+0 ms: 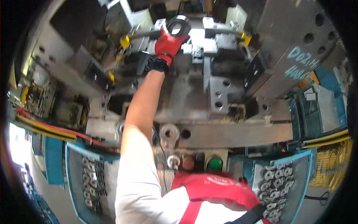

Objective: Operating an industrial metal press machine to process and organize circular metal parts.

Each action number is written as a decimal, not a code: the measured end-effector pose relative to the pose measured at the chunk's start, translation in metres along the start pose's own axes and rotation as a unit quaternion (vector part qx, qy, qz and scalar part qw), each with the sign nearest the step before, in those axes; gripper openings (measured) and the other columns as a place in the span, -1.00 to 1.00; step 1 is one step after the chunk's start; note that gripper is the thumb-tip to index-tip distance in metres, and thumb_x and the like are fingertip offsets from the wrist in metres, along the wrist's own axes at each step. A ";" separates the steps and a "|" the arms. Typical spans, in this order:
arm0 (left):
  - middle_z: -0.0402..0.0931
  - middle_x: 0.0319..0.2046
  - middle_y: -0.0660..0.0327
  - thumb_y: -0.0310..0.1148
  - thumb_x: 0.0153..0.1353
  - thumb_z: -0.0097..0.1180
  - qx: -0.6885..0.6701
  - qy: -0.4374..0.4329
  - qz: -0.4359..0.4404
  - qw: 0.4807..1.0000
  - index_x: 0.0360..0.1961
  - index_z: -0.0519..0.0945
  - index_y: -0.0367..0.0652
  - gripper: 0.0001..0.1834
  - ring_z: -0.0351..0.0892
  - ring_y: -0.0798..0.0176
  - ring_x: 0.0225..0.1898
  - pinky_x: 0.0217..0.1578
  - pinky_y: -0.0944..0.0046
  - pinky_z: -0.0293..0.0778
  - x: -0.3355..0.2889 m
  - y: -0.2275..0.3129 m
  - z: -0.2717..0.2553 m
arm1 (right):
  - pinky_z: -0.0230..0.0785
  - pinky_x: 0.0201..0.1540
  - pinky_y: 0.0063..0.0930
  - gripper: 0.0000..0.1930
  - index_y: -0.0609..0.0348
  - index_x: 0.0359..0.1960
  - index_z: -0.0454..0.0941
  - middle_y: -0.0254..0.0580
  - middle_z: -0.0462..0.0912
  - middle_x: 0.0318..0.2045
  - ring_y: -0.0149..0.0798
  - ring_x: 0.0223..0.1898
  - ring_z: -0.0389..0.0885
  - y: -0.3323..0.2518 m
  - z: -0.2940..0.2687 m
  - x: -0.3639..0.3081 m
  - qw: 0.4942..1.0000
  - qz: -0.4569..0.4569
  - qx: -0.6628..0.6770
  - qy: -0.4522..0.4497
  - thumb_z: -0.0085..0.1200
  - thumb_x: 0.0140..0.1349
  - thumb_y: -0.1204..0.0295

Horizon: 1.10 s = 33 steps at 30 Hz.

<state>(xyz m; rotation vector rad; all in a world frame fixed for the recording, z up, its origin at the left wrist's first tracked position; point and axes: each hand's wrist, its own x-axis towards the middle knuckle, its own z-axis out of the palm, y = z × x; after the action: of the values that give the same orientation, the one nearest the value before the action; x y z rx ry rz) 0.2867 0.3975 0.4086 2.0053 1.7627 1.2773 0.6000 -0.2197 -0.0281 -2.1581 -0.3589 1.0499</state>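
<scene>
My left hand (166,44), in a red glove with a dark band at the wrist, reaches far forward to the top middle. It grips the lower edge of a dark metal ring (184,33), with thumb and fingers on either side of its rim. The ring is tilted up over a bright metal fixture (209,45) in the press. Part of the fixture is hidden behind the hand. My right hand does not show.
Thick steel blocks (294,44) flank the die, with yellow-tipped arms (125,41) at the fixture. A steel ledge (238,130) runs across the front, above a green button (215,163) and a red one. Blue bins (70,164) holding many ring-ended metal parts (278,183) stand either side.
</scene>
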 end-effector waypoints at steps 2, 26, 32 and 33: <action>0.53 -0.14 -0.16 0.23 -0.32 0.33 -0.049 -0.020 0.023 0.998 0.24 0.10 -0.35 0.21 0.52 -0.14 -0.09 -0.09 0.09 0.44 -0.043 0.000 -0.034 | 0.16 -0.52 -0.49 -0.72 0.12 -0.19 0.51 -0.37 0.47 -0.51 -0.48 -0.53 0.28 0.003 0.001 0.009 1.000 -0.004 0.017 0.021 0.11 0.20 0.20; 0.40 -0.19 -0.03 0.01 -0.15 0.27 0.282 -0.098 -0.110 0.948 0.15 0.26 -0.25 -0.13 0.47 -0.04 -0.17 -0.26 0.01 0.43 -0.352 -0.098 -0.021 | 0.31 0.02 -0.55 -0.64 0.27 0.06 0.44 -0.23 0.59 -0.09 -0.41 -0.09 0.50 -0.285 0.069 -0.117 0.943 -0.306 0.073 -0.107 0.06 0.22 0.45; 0.41 -0.05 -0.11 -0.09 -0.03 0.21 0.245 -0.036 0.025 0.969 0.05 0.36 -0.27 -0.32 0.40 -0.11 0.00 -0.08 0.07 0.40 -0.361 -0.095 -0.050 | 0.32 0.02 -0.45 -0.53 0.27 0.11 0.37 -0.04 0.57 -0.07 -0.26 -0.05 0.53 -0.338 0.156 -0.120 0.875 -0.404 -0.059 -0.259 0.10 0.19 0.33; 0.41 -0.03 -0.11 -0.08 -0.03 0.21 0.179 -0.044 -0.018 0.983 0.06 0.35 -0.26 -0.32 0.41 -0.12 0.01 -0.04 0.06 0.38 -0.370 -0.092 -0.058 | 0.32 0.02 -0.41 -0.50 0.27 0.11 0.36 0.01 0.56 -0.07 -0.19 -0.03 0.53 -0.345 0.175 -0.116 0.870 -0.411 -0.069 -0.264 0.11 0.18 0.29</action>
<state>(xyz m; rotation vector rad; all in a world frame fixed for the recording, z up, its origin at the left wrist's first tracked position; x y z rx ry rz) 0.2077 0.0756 0.2111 2.1571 2.0941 0.8945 0.4094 0.0508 0.2044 -1.4942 -1.4921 1.0716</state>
